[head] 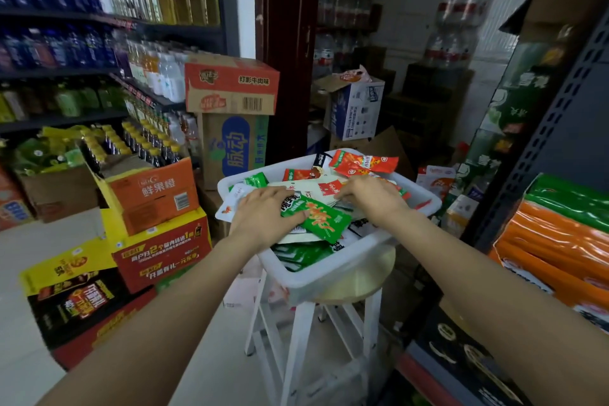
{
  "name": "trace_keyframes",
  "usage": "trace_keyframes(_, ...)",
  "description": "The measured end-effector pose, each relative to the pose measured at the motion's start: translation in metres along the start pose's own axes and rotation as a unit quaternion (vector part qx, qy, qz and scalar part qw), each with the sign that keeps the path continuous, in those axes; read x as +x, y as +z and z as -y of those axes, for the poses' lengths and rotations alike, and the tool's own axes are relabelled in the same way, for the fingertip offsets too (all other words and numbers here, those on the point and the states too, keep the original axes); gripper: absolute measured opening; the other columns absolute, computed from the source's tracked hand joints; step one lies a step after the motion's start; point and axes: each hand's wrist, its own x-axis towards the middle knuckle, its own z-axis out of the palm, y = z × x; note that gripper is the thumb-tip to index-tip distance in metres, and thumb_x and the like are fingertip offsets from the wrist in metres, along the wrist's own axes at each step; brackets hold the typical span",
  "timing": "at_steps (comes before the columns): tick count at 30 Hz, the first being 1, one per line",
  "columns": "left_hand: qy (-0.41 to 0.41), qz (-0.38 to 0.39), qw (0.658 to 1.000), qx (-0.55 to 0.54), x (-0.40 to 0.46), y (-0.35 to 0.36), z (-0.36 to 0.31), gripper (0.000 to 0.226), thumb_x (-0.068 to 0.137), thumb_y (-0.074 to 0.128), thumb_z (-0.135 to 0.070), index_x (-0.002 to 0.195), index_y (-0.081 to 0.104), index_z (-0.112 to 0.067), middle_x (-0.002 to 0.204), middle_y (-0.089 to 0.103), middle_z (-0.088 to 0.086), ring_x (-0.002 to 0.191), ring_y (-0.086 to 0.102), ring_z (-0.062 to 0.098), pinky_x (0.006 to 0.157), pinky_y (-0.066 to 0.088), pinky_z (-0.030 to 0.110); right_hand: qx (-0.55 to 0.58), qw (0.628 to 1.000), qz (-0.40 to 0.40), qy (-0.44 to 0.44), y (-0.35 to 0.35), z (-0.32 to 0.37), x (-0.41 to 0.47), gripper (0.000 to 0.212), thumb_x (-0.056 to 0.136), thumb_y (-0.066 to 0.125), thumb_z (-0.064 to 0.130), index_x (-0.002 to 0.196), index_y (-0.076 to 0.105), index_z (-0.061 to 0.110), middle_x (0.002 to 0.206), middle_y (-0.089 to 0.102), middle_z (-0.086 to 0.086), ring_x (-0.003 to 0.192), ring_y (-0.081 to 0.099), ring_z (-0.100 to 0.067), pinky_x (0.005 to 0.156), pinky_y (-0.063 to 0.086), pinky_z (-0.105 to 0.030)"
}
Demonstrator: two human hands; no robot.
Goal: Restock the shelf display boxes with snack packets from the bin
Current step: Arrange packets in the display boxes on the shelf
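With the left hand (263,217) pinching a green packet (316,219) near the bin's (349,260) near edge and the right hand (369,196), fingers curled, on pale packets toward its far right corner, best gather matching packets flat before lifting.

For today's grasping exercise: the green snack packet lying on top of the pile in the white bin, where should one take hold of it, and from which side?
Probably by its near right end, coming from above. The green packet lies flat and slanted atop the pile in the bin; that end is uncovered, while the left hand already holds its left edge, thumb on top.
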Motion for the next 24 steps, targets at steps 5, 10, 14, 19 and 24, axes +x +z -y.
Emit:
trace_keyframes(5, -0.005, -0.004, 1.000, -0.015, -0.001, -0.001, -0.001, 0.061, 0.088, 0.038, -0.065, 0.140, 0.037, -0.034, 0.149, 0.036, -0.006, 0.134, 0.032, 0.021, 0.109, 0.024, 0.038, 0.090, 0.993, -0.078, 0.008, -0.006, 0.003, -0.010, 0.018, 0.091, 0.056, 0.014, 0.102, 0.070, 0.014, 0.110, 0.061, -0.005, 0.097, 0.058, -0.022, 0.083, 0.048, -0.034)
trace_keyframes(10, 0.002, 0.002, 1.000, -0.004, -0.001, -0.001, -0.002, 0.060, 0.087, 0.041, -0.064, 0.139, 0.038, -0.034, 0.148, 0.037, -0.006, 0.133, 0.034, 0.021, 0.108, 0.024, 0.039, 0.375, 0.888, -0.162, 0.210, -0.009, 0.002, -0.033, 0.028, 0.087, 0.058, 0.017, 0.081, 0.069, -0.008, 0.076, 0.066, -0.012, 0.074, 0.057, -0.021, 0.070, 0.044, -0.032)
trace_keyframes(14, 0.016, -0.009, 1.000, 0.009, -0.004, -0.001, -0.003, 0.062, 0.088, 0.041, -0.063, 0.141, 0.035, -0.033, 0.150, 0.033, -0.007, 0.136, 0.029, 0.019, 0.110, 0.020, 0.039, 0.484, 0.808, -0.115, 0.315, -0.004, 0.007, -0.022, 0.016, 0.080, 0.072, 0.011, 0.076, 0.059, 0.003, 0.081, 0.065, -0.009, 0.078, 0.062, -0.024, 0.069, 0.050, -0.032)
trace_keyframes(19, 0.042, -0.014, 0.999, 0.025, -0.007, -0.002, -0.006, 0.057, 0.092, 0.038, -0.058, 0.144, 0.029, -0.036, 0.153, 0.025, -0.010, 0.140, 0.022, 0.016, 0.112, 0.015, 0.038, 0.591, 0.730, -0.078, 0.333, -0.013, 0.012, -0.017, 0.015, 0.083, 0.063, -0.008, 0.077, 0.056, 0.004, 0.098, 0.067, -0.015, 0.084, 0.067, -0.028, 0.063, 0.058, -0.031)
trace_keyframes(24, 0.024, -0.015, 1.000, 0.000, -0.008, -0.003, -0.005, 0.059, 0.092, 0.039, -0.057, 0.146, 0.026, -0.036, 0.154, 0.022, -0.009, 0.140, 0.021, 0.017, 0.112, 0.015, 0.039, 0.407, 0.862, -0.184, 0.240, -0.047, 0.011, -0.025, 0.024, 0.089, 0.057, 0.003, 0.108, 0.068, 0.013, 0.111, 0.068, -0.006, 0.101, 0.063, -0.022, 0.088, 0.053, -0.040)
